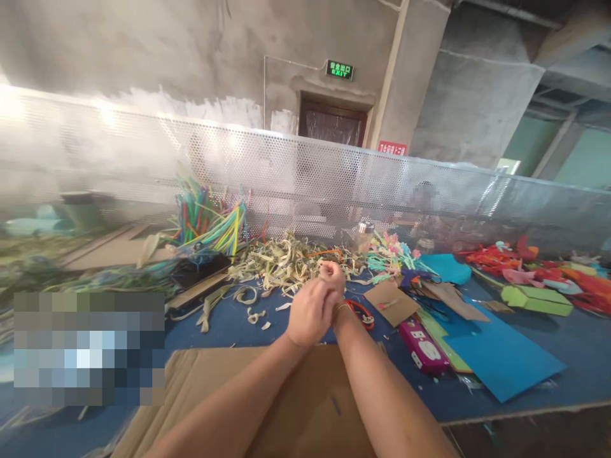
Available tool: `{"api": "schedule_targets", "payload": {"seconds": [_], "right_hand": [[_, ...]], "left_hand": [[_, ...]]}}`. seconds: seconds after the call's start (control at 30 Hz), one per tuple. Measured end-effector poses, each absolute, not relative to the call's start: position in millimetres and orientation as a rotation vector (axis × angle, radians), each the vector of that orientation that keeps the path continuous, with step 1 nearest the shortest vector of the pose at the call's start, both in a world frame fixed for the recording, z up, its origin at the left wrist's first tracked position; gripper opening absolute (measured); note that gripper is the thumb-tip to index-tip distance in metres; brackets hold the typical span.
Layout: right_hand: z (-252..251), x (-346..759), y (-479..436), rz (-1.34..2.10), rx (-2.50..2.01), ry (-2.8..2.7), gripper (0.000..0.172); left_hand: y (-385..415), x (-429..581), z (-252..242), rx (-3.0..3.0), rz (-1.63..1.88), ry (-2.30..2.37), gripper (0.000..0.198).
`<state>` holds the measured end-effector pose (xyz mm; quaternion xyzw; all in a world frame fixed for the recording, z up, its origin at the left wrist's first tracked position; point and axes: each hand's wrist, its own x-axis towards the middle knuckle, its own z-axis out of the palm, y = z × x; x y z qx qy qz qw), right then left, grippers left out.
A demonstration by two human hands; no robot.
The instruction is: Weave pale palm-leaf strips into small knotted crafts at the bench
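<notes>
My left hand [309, 310] is closed, its fingers pressed against my right hand near the wrist. My right hand [337, 280] is curled, thumb and fingertips drawn together. Whatever either hand holds, if anything, is too small or hidden to make out. A thin band [340, 308] circles my right wrist. Both forearms reach over a brown cardboard sheet [305, 407]. Just beyond my hands lies a heap of pale dried husk strips [272, 262], with an orange strand [329, 253] arching over it. A red-orange loop [363, 314] lies beside my right wrist.
Bundled coloured pipe cleaners [210, 219] stand back left. On the right are a purple box [424, 346], blue sheets [506, 356], a brown card [391, 302], a lime-green packet [537, 300] and red-orange craft pieces [496, 259]. A perforated metal screen [267, 159] borders the table behind.
</notes>
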<state>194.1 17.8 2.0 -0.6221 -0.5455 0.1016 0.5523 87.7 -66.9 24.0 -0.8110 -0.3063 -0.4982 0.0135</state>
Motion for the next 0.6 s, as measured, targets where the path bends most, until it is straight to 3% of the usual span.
{"api": "schedule_targets", "payload": {"seconds": [0.13,0.33,0.4,0.53,0.6], "right_hand": [[22.8,216.0,34.1,0.225,-1.475,-1.041,0.035],[51.6,212.3,63.9,0.273,-1.647,-1.616,0.025],[55.3,202.3,75.9,0.191,-1.737,-1.754,0.038],[60.4,180.8,108.7,0.037,-1.854,-1.865,0.091],[62.5,172.5,129.4,0.092,-1.893,-1.924,0.105]], "left_hand": [[-75.7,97.8,10.0,-2.644,-1.191,-0.879,0.029],[-81.0,113.5,1.0,-2.798,-0.961,-0.592,0.032],[-84.2,119.3,-4.1,-2.835,-0.916,-0.468,0.032],[-86.9,125.0,-17.5,-2.868,-0.837,-0.248,0.035],[-86.8,127.0,-21.8,-2.893,-0.836,-0.191,0.033]]}}
